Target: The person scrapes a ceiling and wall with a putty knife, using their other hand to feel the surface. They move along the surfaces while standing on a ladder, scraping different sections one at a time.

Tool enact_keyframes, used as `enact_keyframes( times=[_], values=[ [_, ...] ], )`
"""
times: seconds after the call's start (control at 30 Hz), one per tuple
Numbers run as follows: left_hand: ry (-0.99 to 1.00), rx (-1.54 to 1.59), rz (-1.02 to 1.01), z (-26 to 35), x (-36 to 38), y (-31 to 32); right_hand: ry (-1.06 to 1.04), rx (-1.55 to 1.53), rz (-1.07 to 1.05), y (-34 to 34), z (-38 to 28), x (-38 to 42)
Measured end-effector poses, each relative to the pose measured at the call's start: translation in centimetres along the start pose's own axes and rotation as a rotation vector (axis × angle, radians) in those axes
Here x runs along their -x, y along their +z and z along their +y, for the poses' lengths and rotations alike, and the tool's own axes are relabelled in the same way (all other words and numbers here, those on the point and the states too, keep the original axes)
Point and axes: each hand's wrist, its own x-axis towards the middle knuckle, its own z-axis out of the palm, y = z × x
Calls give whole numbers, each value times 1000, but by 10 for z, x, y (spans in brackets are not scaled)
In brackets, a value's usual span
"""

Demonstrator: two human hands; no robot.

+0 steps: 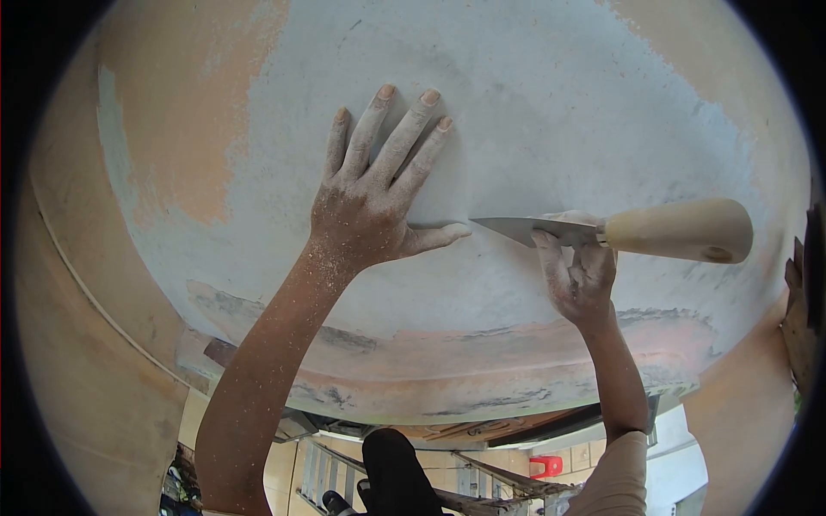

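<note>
My left hand (374,193), dusted with white powder, lies flat on a curved grey-white plastered surface (551,112), fingers spread and pointing up. My right hand (578,271) grips a putty knife (619,230) with a pale wooden handle. Its metal blade points left and its tip rests on the plaster just right of my left thumb. The handle sticks out to the right of my fingers.
Bare orange patches (194,112) show at the plaster's upper left and along the lower rim (482,378). Below the rim I see a ladder or metal frame (323,469), a dark shoe (396,469) and a red object (546,466) far down.
</note>
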Motion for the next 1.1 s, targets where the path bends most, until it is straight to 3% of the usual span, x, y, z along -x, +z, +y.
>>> enact_keyframes(
  times=[0.1,0.27,0.33,0.37,0.5,0.6,0.83,0.93,1.0,1.07,1.1],
  values=[
    [-19,4,-11,0,2,0,63,-33,88,-3,-2,-4],
    [-25,14,-7,0,1,-1,-88,77,-70,-6,-4,-5],
    [-31,19,-12,1,2,-1,35,86,23,-7,-1,-3],
    [-33,17,-10,1,2,-2,-106,64,29,-4,6,0],
    [-34,22,-13,2,3,-1,-53,75,5,-9,2,-7],
    [-17,32,7,0,1,-3,-131,77,-12,-12,-1,-13],
    [-14,26,7,1,1,-2,105,-41,39,-9,-3,-12],
    [-13,27,10,1,1,-2,-179,53,-109,-7,-1,-12],
    [-13,55,10,0,2,-4,52,-83,93,-7,1,-18],
    [-17,112,19,0,3,-7,118,-134,28,-5,-1,-17],
    [-40,106,47,-2,2,-7,23,-64,8,-5,0,-18]
  ],
)
